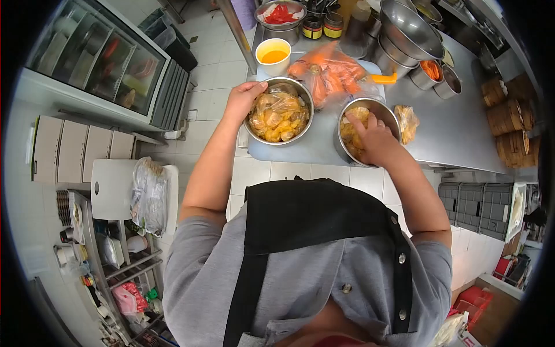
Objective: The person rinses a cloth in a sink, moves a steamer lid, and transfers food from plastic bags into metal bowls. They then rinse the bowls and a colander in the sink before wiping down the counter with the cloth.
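A round metal bowl [308, 118] on the left holds yellow-brown food in a clear plastic bag [278, 113]. My left hand [248, 99] is closed on its left rim, thumb over the edge. To the right stands a deeper metal pot [346, 151] with a bag of yellow food [351, 134] inside. My right hand [377, 137] reaches down into this pot, its bent fingers on the bag and the thumb hidden. Another small bag of yellowish food [407, 123] lies against the pot's right side.
Behind the bowls are a bag of orange pieces [332, 75], a white tub of orange liquid [273, 55], and a yellow handle [384, 78]. Stacked metal bowls [407, 29] and shredded carrot [431, 70] stand farther right. Bamboo steamers [509, 118] line the right edge.
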`<state>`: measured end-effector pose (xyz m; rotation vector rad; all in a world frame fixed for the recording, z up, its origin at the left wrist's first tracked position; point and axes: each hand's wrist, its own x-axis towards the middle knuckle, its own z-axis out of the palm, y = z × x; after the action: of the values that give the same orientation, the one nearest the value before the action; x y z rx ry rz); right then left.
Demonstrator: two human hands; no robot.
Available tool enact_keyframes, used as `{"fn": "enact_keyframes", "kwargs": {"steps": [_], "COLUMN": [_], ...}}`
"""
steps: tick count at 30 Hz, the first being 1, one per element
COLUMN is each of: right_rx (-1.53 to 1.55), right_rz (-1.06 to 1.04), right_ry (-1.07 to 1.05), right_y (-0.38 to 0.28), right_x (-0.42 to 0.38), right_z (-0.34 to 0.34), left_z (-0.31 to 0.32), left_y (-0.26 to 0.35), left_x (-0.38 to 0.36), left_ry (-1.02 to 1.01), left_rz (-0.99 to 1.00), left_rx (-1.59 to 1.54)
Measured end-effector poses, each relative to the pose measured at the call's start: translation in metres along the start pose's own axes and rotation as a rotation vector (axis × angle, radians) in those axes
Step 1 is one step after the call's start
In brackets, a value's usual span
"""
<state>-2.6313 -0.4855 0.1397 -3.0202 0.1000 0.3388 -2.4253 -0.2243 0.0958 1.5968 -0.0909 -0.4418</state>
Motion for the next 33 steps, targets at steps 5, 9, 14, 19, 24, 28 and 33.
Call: {"fn": "enact_keyframes", "kwargs": {"steps": [5, 9, 14, 19, 24, 28, 33], "right_rx": [-0.171, -0.118, -0.012, 0.422, 0.836, 1.062, 1.466], "right_rz": [0.079, 0.107, 0.103, 0.209, 0.299, 0.208, 0.087], "right_ry": [-0.113, -0.083, -0.003, 0.158, 0.21, 0.27, 0.331], "right_y": [-0.013, -0.013, -0.016, 0.004, 0.03, 0.036, 0.049], "right_x": [0.004, 0.006, 0.001, 0.005, -0.006, -0.021, -0.029], "right_z": [-0.007, 0.0, -0.009, -0.016, -0.04, -0.053, -0.057], "left_z": [0.0, 0.0, -0.002, -0.006, 0.0, 0.0, 0.003], "left_y": [0.0, 0.002, 0.004, 0.02, 0.023, 0.019, 0.027], "left_x": [0.001, -0.003, -0.006, -0.033, -0.077, -0.075, -0.078], "left_ry": [0.016, 0.046, 0.136, 0.227, -0.107, -0.17, -0.197], "left_rz": [0.063, 0.12, 0.2, 0.915, 0.924, 0.878, 0.82], "left_rx": [0.087, 0.182, 0.408, 0.832, 0.985, 1.029, 1.048]}}
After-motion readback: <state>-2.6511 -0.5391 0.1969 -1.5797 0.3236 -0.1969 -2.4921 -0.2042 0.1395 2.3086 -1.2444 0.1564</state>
